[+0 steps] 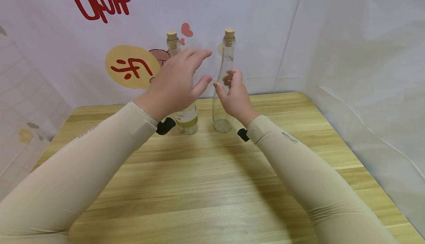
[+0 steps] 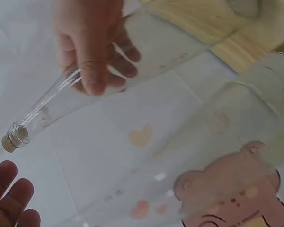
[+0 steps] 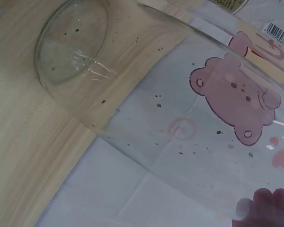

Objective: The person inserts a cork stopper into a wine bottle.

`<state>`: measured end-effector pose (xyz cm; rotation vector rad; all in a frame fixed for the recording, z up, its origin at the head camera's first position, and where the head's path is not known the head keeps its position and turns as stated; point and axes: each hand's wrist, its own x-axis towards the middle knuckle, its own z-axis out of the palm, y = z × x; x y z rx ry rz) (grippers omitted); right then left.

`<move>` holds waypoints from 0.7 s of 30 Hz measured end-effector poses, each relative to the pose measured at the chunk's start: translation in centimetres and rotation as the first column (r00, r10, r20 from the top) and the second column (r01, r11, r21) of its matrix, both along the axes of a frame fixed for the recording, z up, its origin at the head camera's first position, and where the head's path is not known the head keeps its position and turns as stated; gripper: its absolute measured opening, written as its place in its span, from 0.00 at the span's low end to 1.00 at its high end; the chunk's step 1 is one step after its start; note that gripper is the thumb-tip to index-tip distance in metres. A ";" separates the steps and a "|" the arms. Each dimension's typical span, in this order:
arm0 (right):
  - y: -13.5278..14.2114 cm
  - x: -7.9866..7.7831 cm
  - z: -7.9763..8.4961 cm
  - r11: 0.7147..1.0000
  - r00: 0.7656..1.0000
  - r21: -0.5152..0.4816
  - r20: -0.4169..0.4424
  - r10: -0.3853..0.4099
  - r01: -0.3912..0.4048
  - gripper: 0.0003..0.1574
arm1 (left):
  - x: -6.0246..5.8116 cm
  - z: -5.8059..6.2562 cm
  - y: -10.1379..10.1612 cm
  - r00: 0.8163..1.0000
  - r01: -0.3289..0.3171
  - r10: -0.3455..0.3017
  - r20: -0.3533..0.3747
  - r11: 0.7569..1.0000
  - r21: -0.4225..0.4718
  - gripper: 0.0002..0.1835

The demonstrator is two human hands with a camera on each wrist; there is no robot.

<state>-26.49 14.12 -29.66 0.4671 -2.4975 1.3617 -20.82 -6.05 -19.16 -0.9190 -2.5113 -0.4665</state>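
My right hand (image 1: 237,98) grips a clear, unlabelled glass bottle (image 1: 222,113). Its thumb lies in front of the glass and its fingers curl behind, as the left wrist view shows through the bottle (image 2: 45,111). A cork (image 1: 229,34) sits in that bottle's mouth. Raised in front of a second glass bottle (image 1: 188,117), my left hand (image 1: 176,81) has its fingers and thumb spread, holding nothing. The second bottle has a pale label and its own cork (image 1: 171,35); the hand covers its middle. Left fingertips (image 2: 12,198) appear near the clear bottle's cork in the left wrist view.
Both bottles stand near the back of a light wooden table (image 1: 199,185). Close behind hangs a white cloth (image 1: 265,26) with red lettering, hearts and a pink bear. Another white cloth (image 1: 372,70) runs along the right side.
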 end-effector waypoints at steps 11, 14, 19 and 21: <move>0.8 0.1 0.7 0.996 0.994 -0.079 0.100 0.040 -0.032 0.42 | 2.1 -3.4 -4.5 0.980 0.067 -0.066 -0.190 0.998 0.001 0.28; 1.1 0.2 0.9 0.997 0.992 -0.077 0.118 0.039 -0.030 0.44 | 2.2 -4.3 -5.5 0.971 0.083 -0.081 -0.226 0.997 0.001 0.27; 1.8 0.3 1.2 0.996 0.993 -0.075 0.106 0.058 -0.051 0.46 | 2.1 -5.5 -6.9 0.967 0.077 -0.070 -0.243 0.997 0.021 0.27; 2.3 0.4 1.2 0.995 0.993 -0.070 0.092 0.078 -0.072 0.44 | 2.0 -5.9 -7.5 0.969 0.070 -0.062 -0.241 0.997 0.024 0.27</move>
